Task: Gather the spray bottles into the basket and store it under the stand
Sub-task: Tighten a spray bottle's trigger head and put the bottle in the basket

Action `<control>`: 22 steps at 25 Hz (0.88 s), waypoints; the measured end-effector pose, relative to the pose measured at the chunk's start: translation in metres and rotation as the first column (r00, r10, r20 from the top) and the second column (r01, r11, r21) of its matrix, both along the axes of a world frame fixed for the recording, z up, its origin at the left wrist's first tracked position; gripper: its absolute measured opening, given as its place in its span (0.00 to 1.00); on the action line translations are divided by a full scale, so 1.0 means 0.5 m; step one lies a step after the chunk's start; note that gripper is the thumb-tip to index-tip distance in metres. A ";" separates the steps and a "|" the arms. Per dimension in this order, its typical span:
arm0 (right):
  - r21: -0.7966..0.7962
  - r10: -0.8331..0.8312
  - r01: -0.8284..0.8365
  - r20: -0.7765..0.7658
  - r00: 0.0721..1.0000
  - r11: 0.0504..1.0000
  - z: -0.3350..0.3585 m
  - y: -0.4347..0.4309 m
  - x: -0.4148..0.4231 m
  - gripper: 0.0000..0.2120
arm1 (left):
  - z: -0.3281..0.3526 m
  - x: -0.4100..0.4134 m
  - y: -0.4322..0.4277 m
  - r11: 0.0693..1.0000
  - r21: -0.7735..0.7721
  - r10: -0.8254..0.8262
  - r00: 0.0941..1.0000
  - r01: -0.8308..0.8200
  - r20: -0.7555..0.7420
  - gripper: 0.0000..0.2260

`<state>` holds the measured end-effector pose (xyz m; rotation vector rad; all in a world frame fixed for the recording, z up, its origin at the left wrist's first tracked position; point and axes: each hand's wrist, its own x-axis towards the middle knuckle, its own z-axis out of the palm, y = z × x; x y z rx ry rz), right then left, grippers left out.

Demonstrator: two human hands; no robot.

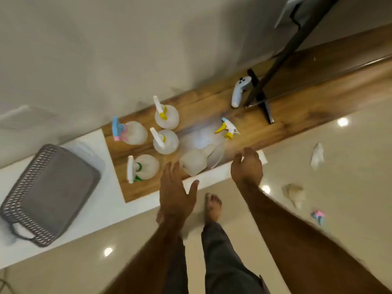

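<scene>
Reaching with both hands spread and empty, left hand (176,196) and right hand (247,166), we find nothing gathered yet: spray bottles (165,142) crowd the counter (286,115) mid-frame, the basket (51,194) empty at left.

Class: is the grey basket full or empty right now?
Empty. The basket shows only its bare grey floor; the spray bottles all sit outside it on the wooden shelf.
</scene>
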<state>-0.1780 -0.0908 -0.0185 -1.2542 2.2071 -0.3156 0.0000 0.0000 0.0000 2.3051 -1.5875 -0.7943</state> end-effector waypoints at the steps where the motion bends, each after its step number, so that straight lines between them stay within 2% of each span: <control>1: 0.055 -0.064 0.063 0.014 0.998 0.997 -0.029 0.001 -0.012 0.15 | -0.036 -0.004 0.006 0.995 0.077 0.067 0.997 -0.063 -0.041 0.39; 4: 0.168 -0.140 0.135 0.018 0.990 0.977 -0.111 -0.009 -0.028 0.12 | -0.116 0.008 -0.002 0.973 0.187 0.157 0.982 -0.135 -0.106 0.46; 8: 0.176 -0.184 0.167 0.086 0.979 0.970 -0.181 -0.077 -0.019 0.18 | -0.183 0.013 -0.027 0.987 0.103 0.139 0.969 -0.119 -0.205 0.52; 11: 0.173 -0.284 0.261 0.125 0.951 0.950 -0.221 -0.139 0.000 0.26 | -0.213 0.017 -0.037 0.991 0.077 0.127 0.959 -0.111 -0.252 0.52; 15: 0.123 -0.306 0.292 0.113 0.945 0.949 -0.238 -0.165 0.038 0.29 | -0.234 0.023 -0.055 0.998 0.005 0.063 0.953 -0.064 -0.295 0.48; 18: 0.173 -0.320 0.294 0.149 0.936 0.940 -0.221 -0.202 0.055 0.25 | -0.239 0.033 -0.066 0.998 0.007 0.065 0.935 -0.067 -0.348 0.41; 21: 0.111 -0.360 0.343 0.224 0.906 0.933 -0.177 -0.149 0.052 0.17 | -0.229 0.040 -0.031 0.993 0.072 0.120 0.901 -0.099 -0.417 0.41; 22: 0.202 -0.385 0.341 0.249 0.889 0.918 -0.166 -0.093 0.045 0.14 | -0.223 0.042 -0.010 0.986 0.106 0.164 0.896 -0.131 -0.413 0.41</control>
